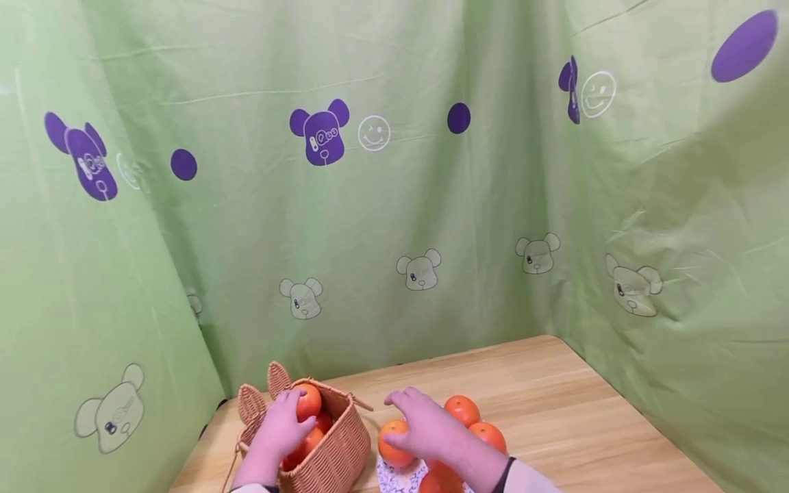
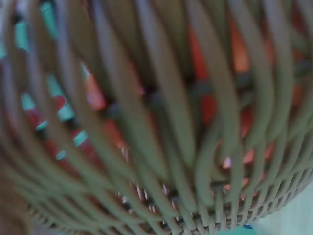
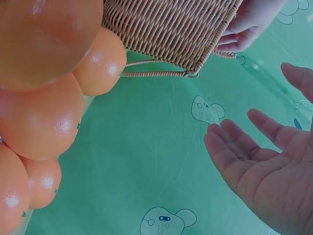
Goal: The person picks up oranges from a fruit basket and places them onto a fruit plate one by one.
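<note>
In the head view my left hand (image 1: 285, 421) reaches over the wicker basket (image 1: 339, 438), its fingers curled over an orange (image 1: 310, 400) at the basket's far end. More oranges (image 1: 304, 446) lie inside below it. My right hand (image 1: 422, 423) hovers over a group of oranges to the right, beside the nearest orange (image 1: 394, 448). In the right wrist view the right hand (image 3: 274, 166) has its fingers spread, with nothing between them. Only the weave of the basket (image 2: 171, 122) fills the left wrist view, with blurred orange fruit showing through the gaps; the left hand's grip is hidden there.
Under the right-hand oranges lies a plate with a blue floral pattern (image 1: 397, 479). Other oranges (image 1: 462, 411) sit on its far side. Two woven ears (image 1: 251, 404) rise from the basket's left side. A green patterned curtain (image 1: 370, 219) surrounds the wooden table (image 1: 555, 397).
</note>
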Demonstrator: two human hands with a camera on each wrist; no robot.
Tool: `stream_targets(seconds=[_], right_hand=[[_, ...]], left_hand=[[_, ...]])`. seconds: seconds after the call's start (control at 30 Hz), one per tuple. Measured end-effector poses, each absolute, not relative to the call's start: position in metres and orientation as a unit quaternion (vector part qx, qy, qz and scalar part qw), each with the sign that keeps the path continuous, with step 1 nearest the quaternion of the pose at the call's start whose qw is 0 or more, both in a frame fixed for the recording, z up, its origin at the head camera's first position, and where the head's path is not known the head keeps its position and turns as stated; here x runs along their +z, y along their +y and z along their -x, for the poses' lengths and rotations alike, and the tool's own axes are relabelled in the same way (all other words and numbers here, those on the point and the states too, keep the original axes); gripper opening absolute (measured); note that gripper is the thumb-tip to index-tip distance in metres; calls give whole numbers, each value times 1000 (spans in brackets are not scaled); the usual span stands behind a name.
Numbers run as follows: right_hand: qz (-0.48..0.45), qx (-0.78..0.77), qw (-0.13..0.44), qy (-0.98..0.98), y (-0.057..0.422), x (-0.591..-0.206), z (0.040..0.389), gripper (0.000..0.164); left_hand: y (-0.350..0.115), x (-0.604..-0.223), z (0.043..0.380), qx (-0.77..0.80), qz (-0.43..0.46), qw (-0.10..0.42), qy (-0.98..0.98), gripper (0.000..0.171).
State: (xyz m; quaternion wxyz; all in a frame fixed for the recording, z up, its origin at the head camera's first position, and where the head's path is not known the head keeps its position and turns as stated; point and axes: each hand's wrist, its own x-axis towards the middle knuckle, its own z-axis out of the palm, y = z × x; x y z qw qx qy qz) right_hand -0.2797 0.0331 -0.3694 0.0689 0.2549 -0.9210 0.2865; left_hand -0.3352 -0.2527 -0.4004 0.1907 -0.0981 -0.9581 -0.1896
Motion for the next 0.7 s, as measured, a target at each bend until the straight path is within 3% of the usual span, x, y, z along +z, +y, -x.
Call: stream_targets(seconds=[0.27,0.7], right_hand=[[-253,285,62,-922,36,-374,280,52],[-251,282,75,-923,41,-374,284,53]], left_hand=[[-251,-408,339,-141,83,173,-971,75],[-252,-405,360,-123,61,159,-978,70]])
